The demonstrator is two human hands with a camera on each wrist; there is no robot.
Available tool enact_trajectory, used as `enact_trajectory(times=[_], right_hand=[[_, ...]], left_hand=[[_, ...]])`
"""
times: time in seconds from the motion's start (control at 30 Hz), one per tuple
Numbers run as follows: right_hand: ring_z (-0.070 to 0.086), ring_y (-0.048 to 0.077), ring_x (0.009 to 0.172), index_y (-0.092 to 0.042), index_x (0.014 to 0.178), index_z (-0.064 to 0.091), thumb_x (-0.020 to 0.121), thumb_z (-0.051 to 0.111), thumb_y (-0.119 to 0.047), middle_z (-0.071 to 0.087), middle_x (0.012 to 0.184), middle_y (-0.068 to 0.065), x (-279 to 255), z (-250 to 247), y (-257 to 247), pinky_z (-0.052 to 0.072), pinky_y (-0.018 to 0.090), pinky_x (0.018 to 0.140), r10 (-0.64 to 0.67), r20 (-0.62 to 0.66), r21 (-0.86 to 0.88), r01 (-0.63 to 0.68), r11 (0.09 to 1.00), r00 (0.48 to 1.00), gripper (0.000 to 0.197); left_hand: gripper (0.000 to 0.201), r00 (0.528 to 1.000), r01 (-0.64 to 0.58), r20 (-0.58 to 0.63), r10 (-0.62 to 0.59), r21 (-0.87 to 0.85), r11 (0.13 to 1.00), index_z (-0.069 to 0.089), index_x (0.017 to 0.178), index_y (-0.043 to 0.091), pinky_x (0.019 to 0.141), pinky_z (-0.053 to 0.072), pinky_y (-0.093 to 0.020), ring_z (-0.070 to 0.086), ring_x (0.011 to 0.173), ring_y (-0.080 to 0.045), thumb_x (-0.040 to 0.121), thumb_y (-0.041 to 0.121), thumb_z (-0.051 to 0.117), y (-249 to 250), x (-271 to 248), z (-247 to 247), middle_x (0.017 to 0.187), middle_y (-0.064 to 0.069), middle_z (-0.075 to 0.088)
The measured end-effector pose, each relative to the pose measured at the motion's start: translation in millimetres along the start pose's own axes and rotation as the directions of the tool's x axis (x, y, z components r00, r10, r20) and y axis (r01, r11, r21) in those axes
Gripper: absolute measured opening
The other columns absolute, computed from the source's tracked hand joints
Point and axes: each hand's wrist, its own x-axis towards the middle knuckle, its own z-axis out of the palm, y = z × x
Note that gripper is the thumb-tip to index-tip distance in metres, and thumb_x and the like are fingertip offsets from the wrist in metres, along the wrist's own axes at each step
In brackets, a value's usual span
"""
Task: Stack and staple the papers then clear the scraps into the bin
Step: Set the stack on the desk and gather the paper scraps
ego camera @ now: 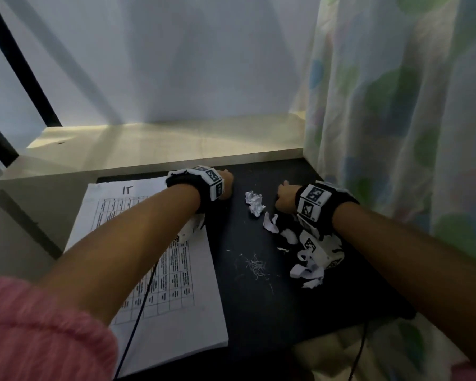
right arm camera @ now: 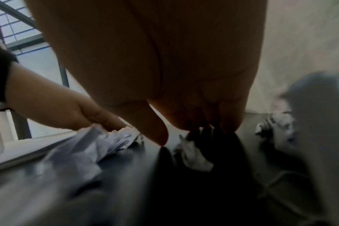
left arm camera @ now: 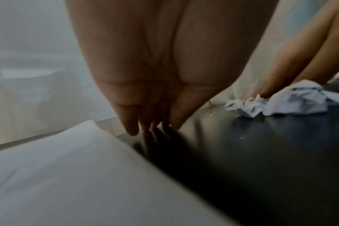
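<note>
A stack of papers (ego camera: 154,270) with a printed table lies on the left of the black desk (ego camera: 259,312). My left hand (ego camera: 227,185) is past the stack's far right corner; its straight fingers (left arm camera: 153,126) touch the desk beside the paper stack (left arm camera: 68,168). My right hand (ego camera: 283,198) is opposite it, fingers (right arm camera: 203,126) straight down on the desk. A crumpled scrap (ego camera: 254,203) lies between the two hands, holding neither. More torn scraps (ego camera: 271,224) and a scrap pile (ego camera: 308,270) lie under my right wrist. No bin or stapler shows.
Fine paper shreds (ego camera: 256,266) are scattered mid-desk. A pale wooden ledge (ego camera: 162,149) runs along the back. A dotted curtain (ego camera: 396,133) hangs at the right edge. Thin black cables (ego camera: 140,312) trail from both wrists across the papers and desk front.
</note>
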Motion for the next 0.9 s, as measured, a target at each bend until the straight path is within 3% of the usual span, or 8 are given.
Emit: enact_trajectory(times=[0.07,0.1,0.23,0.37,0.47,0.53,0.73,0.9], right_hand=[[0.026,0.033,0.141,0.003,0.143,0.025,0.099,0.033,-0.014,0.019,0.154,0.021,0,2,-6,0.026,0.036,0.115,-0.025,0.012,0.002,0.025,1.000,1.000,0.049],[0.027,0.032,0.142,0.003,0.144,0.023,0.099,0.032,-0.014,0.016,0.155,0.020,0,1,-8,0.027,0.035,0.115,-0.035,0.017,0.019,0.035,0.999,0.999,0.049],[0.041,0.031,0.134,0.002,0.140,0.039,0.097,0.035,-0.006,0.038,0.148,0.019,0,-18,-3,0.035,0.033,0.109,-0.101,0.013,0.159,0.098,0.982,0.995,0.044],[0.048,0.026,0.129,-0.007,0.129,0.056,0.091,0.041,0.002,0.051,0.140,0.012,2,-39,25,0.037,0.029,0.108,-0.038,-0.128,0.296,0.075,0.952,0.991,0.042],[0.053,0.028,0.124,-0.006,0.122,0.063,0.093,0.046,-0.005,0.057,0.134,0.013,3,-39,37,0.042,0.033,0.107,0.022,-0.116,0.227,0.005,0.974,0.993,0.034],[0.054,0.028,0.123,-0.007,0.123,0.062,0.093,0.047,-0.006,0.058,0.134,0.011,2,-33,35,0.043,0.034,0.106,0.028,-0.059,0.166,-0.018,0.986,0.998,0.034],[0.056,0.029,0.119,-0.004,0.123,0.059,0.092,0.051,-0.014,0.058,0.130,0.013,4,-22,19,0.046,0.034,0.102,0.033,-0.038,-0.058,-0.035,0.998,0.999,0.034],[0.058,0.028,0.115,-0.004,0.121,0.057,0.093,0.050,-0.020,0.060,0.124,0.011,-8,-18,-5,0.048,0.033,0.090,-0.012,0.034,-0.171,0.018,0.985,0.999,0.033]], left_hand=[[0.054,0.998,-0.056,0.020,0.056,-0.012,0.998,0.021,0.149,0.003,0.114,0.028,-0.036,0.031,0.141,-0.031,0.098,0.011,0.036,6,-4,-4,0.157,-0.014,0.020],[0.053,0.993,-0.116,0.022,0.116,-0.021,0.993,0.023,0.149,0.006,0.114,0.029,-0.036,0.032,0.141,-0.031,0.098,0.009,0.036,8,-4,-6,0.157,-0.013,0.022],[0.044,0.982,-0.186,-0.036,0.184,-0.093,0.978,0.045,0.139,0.006,0.106,0.041,-0.038,0.049,0.128,-0.032,0.095,0.006,0.041,17,-6,-17,0.143,-0.014,0.047],[0.046,0.978,-0.191,-0.116,0.174,-0.150,0.970,0.041,0.141,0.005,0.110,0.033,-0.035,0.043,0.134,-0.029,0.096,0.005,0.042,23,1,-19,0.147,-0.014,0.042],[0.054,0.983,-0.159,-0.105,0.150,-0.081,0.984,0.028,0.147,0.003,0.116,0.026,-0.036,0.030,0.142,-0.028,0.096,0.008,0.044,28,9,-17,0.154,-0.015,0.027],[0.058,0.988,-0.149,-0.032,0.149,0.009,0.989,0.016,0.150,0.004,0.119,0.021,-0.038,0.023,0.145,-0.028,0.099,0.012,0.041,31,9,-21,0.159,-0.013,0.014],[0.051,0.967,-0.252,0.062,0.246,0.129,0.959,0.030,0.146,0.005,0.110,0.034,-0.035,0.041,0.135,-0.030,0.097,0.011,0.042,32,-2,-24,0.154,-0.013,0.030],[0.063,0.955,-0.292,0.126,0.267,0.268,0.918,0.008,0.150,-0.002,0.114,0.027,-0.034,0.028,0.143,-0.029,0.097,0.009,0.041,27,-34,-8,0.160,-0.017,0.002]])
